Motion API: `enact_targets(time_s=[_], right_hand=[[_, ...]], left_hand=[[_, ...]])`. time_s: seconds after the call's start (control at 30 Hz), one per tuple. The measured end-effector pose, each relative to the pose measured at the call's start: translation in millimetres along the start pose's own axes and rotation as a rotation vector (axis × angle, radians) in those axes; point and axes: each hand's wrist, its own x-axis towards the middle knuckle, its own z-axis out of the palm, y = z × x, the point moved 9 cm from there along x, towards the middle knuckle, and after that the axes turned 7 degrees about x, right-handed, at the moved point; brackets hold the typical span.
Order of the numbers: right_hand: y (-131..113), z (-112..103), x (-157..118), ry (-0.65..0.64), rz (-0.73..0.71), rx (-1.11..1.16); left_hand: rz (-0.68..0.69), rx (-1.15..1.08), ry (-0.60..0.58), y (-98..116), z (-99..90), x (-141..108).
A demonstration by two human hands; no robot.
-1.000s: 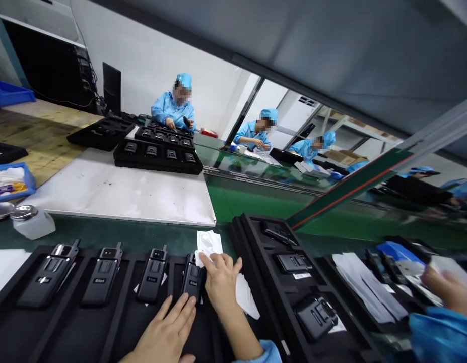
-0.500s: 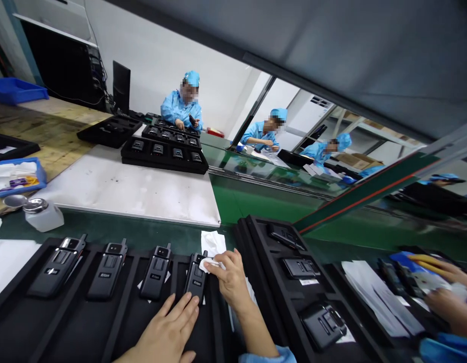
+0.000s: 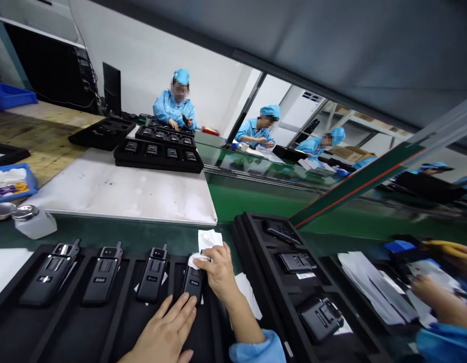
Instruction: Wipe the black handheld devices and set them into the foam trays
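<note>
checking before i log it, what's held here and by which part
The right hand pinches a white wipe against the top end of a black walkie-talkie; the left hand touches its lower end with fingertips.

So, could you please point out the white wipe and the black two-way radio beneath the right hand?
White wipe [image 3: 198, 261], head view, on its fold.
Black two-way radio [image 3: 193, 285], head view, on its front.

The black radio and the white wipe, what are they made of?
The radio looks like hard black plastic: its surface is dull, with no bright shine. The wipe looks like soft paper or thin cloth, since it crumples and folds loosely at the right hand. From here, I can't tell which.
</note>
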Motion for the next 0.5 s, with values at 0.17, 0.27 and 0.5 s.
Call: enact_targets(time_s=[0.17,0.27,0.5], right_hand=[[30,-29,-38,0.060,0.075,-0.120],[22,-35,-38,0.127,0.142,-0.160],[-20,12,5,-0.037,0.159,-0.251]], left_hand=[[0.011,-0.040,-0.003,0,3.4,3],[-0.011,-0.067,-0.028,0,1.6,2],[-0.015,-0.015,-0.015,-1,-1.7,0]])
